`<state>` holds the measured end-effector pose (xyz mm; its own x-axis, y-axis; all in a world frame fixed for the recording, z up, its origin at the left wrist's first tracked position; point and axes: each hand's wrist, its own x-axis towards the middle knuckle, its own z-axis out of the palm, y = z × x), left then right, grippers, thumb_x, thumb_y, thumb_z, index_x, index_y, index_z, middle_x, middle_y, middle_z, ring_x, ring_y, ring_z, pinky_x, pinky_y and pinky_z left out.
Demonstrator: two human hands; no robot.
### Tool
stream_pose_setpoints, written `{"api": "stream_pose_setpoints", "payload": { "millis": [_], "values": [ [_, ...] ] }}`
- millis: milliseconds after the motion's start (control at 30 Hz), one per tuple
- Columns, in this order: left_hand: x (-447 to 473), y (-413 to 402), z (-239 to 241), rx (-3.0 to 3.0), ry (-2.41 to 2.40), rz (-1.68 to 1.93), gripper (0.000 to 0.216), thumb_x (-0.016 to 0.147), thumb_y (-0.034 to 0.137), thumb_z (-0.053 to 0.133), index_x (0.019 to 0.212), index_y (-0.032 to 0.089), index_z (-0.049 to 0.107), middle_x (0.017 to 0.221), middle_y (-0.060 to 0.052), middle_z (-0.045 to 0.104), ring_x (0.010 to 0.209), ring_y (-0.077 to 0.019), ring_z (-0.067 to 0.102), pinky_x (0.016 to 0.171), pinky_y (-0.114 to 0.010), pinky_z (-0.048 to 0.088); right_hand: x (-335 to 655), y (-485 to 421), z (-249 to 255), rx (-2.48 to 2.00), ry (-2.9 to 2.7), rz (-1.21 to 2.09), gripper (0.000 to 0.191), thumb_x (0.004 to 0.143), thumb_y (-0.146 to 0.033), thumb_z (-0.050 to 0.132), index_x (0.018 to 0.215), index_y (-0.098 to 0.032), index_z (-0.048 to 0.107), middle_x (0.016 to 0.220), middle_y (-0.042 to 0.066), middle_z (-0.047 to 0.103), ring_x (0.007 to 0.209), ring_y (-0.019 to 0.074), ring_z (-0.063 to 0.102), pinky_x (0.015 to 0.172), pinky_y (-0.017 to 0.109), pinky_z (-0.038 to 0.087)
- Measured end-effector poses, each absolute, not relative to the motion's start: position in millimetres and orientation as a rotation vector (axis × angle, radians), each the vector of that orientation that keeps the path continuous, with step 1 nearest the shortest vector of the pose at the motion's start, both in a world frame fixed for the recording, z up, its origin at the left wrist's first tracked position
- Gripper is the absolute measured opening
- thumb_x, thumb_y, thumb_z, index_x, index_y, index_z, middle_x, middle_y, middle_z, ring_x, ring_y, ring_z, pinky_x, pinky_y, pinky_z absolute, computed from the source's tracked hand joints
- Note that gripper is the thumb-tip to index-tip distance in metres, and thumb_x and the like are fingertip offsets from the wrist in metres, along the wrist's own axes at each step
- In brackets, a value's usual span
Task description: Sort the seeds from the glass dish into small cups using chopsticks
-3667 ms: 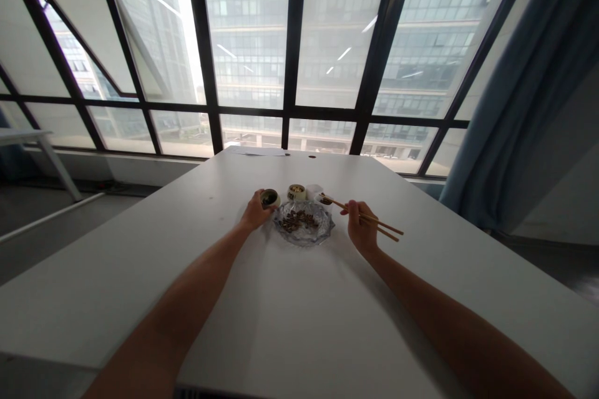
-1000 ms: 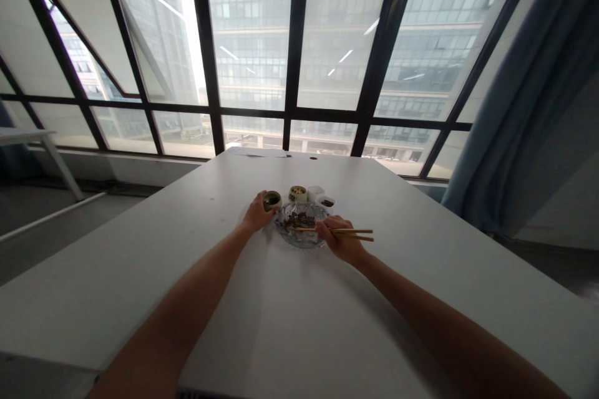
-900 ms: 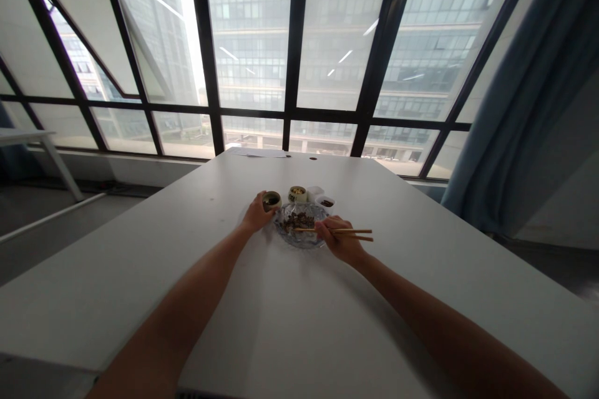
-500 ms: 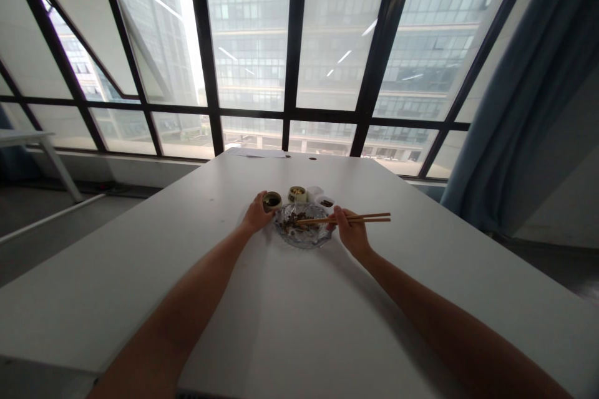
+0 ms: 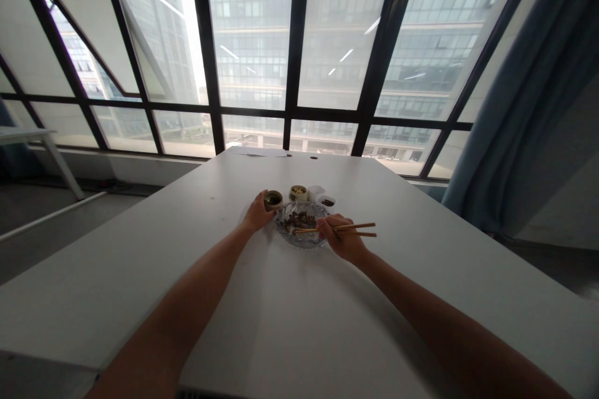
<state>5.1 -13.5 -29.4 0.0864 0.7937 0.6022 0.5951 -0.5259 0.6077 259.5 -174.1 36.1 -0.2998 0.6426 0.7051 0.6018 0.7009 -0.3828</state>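
My left hand (image 5: pixel 259 212) is closed around the side of a small round cup (image 5: pixel 273 201) with dark contents, which stands on the table. In my right hand (image 5: pixel 344 238) is a pair of wooden chopsticks (image 5: pixel 355 229). Their tips reach into a clear glass bowl (image 5: pixel 306 243), at its near left part. Small brown dried pieces (image 5: pixel 299 219) lie in the bowl; I cannot make out their kind. Behind the bowl stand a second small cup (image 5: pixel 298 194) with pale yellowish pieces and a white dish (image 5: pixel 326 201) with dark bits.
The white table (image 5: pixel 281 312) stretches toward large black-framed windows (image 5: pixel 248 37). A sheet of paper (image 5: pixel 262 152) lies at its far edge. A blue curtain (image 5: pixel 505 100) hangs on the right, and another white table (image 5: pixel 28 136) stands at far left.
My right hand has shifted left and slightly down, over the bowl's right rim. The chopstick tips have moved lower and left in the bowl. The left hand stays at the cup.
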Motion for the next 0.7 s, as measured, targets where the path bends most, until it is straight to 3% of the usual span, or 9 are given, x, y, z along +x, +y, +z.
{"api": "stream_pose_setpoints", "payload": {
  "millis": [300,700],
  "values": [
    [5.2,-15.7,-26.8,2.149,1.412,1.415,0.070,0.072,0.026,0.076,0.134,0.012,0.047,0.135,-0.020,0.058,0.126,-0.0320,0.056,0.110,-0.047,0.044,254.2,-175.6,39.0,-0.933,-2.016,0.005,0.053,0.103,-0.050,0.033,0.061,-0.022,0.049,0.052,0.000,0.053,0.050,0.0149,0.049,0.061,0.031,0.038],
    [4.7,-14.3,-27.8,2.141,1.389,1.429,0.071,0.070,0.026,0.077,0.134,0.015,0.048,0.133,-0.017,0.060,0.124,-0.0303,0.058,0.108,-0.047,0.045,260.2,-172.4,34.5,-1.055,-1.886,0.053,0.059,0.101,-0.059,0.034,0.060,-0.022,0.053,0.053,0.003,0.060,0.053,0.0168,0.058,0.058,0.030,0.044]
  ]
}}
